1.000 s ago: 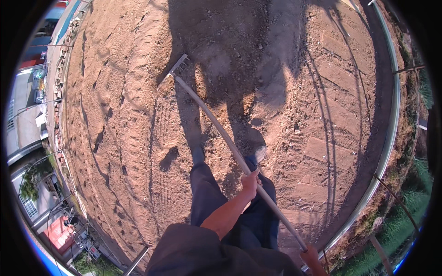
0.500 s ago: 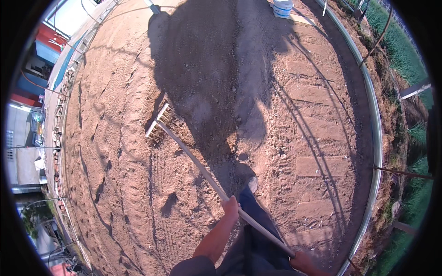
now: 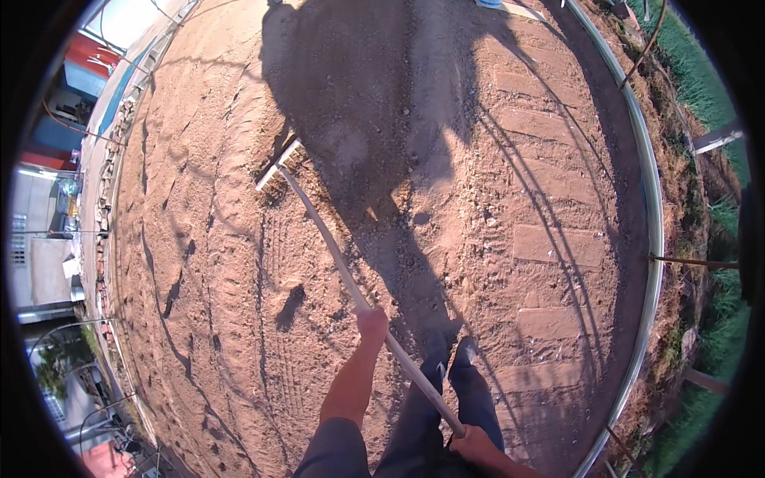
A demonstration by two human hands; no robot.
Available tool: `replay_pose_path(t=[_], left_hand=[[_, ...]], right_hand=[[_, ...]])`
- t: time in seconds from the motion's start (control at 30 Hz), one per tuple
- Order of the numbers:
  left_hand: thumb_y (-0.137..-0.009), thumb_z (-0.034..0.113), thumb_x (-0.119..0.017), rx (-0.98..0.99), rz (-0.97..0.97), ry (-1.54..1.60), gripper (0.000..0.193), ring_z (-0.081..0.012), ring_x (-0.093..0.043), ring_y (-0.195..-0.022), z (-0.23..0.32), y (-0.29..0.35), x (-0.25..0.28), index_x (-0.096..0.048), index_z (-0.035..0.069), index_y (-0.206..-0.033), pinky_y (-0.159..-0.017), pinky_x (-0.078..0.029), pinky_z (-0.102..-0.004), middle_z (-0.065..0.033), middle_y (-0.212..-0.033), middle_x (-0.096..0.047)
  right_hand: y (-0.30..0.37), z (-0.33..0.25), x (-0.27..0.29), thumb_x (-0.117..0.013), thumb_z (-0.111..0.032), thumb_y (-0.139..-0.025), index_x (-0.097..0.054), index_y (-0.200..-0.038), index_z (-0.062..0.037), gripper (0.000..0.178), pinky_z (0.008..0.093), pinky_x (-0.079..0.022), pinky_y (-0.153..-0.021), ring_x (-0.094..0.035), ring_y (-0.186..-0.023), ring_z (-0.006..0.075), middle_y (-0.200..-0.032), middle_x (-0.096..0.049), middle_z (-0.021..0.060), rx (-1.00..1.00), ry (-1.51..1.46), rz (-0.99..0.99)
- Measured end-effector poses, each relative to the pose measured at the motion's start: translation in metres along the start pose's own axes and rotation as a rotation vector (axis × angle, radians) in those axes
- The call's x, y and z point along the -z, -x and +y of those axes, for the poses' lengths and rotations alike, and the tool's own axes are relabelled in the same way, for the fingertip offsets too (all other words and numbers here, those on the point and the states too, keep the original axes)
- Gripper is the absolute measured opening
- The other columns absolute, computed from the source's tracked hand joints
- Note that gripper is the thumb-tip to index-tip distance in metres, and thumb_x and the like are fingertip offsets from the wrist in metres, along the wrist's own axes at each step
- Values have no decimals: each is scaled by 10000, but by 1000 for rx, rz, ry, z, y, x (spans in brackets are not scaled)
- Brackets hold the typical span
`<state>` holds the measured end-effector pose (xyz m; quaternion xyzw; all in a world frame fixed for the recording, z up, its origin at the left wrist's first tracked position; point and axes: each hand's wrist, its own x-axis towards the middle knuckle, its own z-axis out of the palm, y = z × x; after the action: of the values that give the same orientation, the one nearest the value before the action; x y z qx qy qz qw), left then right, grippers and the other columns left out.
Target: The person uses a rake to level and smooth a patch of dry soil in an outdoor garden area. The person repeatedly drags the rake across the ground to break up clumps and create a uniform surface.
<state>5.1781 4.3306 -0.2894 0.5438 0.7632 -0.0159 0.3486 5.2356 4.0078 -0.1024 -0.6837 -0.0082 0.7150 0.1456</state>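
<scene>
A long-handled rake (image 3: 339, 267) slants from near my legs up and to the left across bare soil (image 3: 263, 319). Its toothed head rests on loose, crumbly earth beside the dark shadow. My left hand (image 3: 372, 323) is wrapped round the middle of the wooden handle. Close to the handle's upper end, my right hand (image 3: 472, 443) is closed on it, in front of my right thigh. The rake's teeth are partly hidden against the ground.
Flat rectangular patches (image 3: 558, 243) run in a row on the right, inside a long pale border rail (image 3: 652, 239). Green plants (image 3: 721, 311) grow beyond it. Bricks (image 3: 103, 215) edge the left side. At the far end is part of a blue-and-white bucket (image 3: 489, 3).
Both my hands have shifted left along with the handle, which now stands steeper. My feet have moved, and both legs show. The bucket has slid mostly out of the top of view.
</scene>
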Motion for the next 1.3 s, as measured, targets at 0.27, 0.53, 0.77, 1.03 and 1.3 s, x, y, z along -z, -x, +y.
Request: replay_pose_path(t=[0.27,0.53,0.77,1.03,1.3], left_hand=[[-759,238,-612,165,-114,165,481,-442,-589,-932,-132,135,-102,-429,-86,-1064,-840,-460,-456,-308,-948,-593],[-739,153,-626,440,-310,382,276,-217,-528,-483,-171,330,-117,-426,-3,-850,-445,-438,-367,-85,-611,-500],[-781,81,-639,1116,-821,606,182,-188,-504,-561,-179,473,-123,-475,77,-703,-565,-473,-370,-37,-631,-449],[-801,86,-610,986,-828,855,187,-202,-492,-612,-131,419,-128,-461,71,-689,-668,-474,-423,-46,-652,-442],[-820,157,-578,591,-451,772,242,-149,-436,-503,-92,142,-61,-399,140,-657,-534,-425,-360,2,-559,-374]], right_hand=[[52,166,15,-664,-198,-623,-613,-830,-38,266,425,-498,-705,-638,-753,349,-728,-636,177,-113,205,208],[140,366,-9,-651,-172,-642,-581,-782,-65,190,496,-475,-612,-602,-652,404,-646,-600,189,-176,345,508],[237,571,-12,-568,-249,-803,-545,-1182,-56,426,403,-505,-702,-606,-842,325,-951,-615,200,-287,395,662],[165,446,98,-643,-129,-679,-534,-771,-89,148,496,-463,-557,-585,-604,403,-617,-580,173,-82,512,676],[-24,209,30,-564,-177,-747,-545,-930,-61,218,509,-496,-679,-619,-708,421,-726,-624,236,80,382,203]])
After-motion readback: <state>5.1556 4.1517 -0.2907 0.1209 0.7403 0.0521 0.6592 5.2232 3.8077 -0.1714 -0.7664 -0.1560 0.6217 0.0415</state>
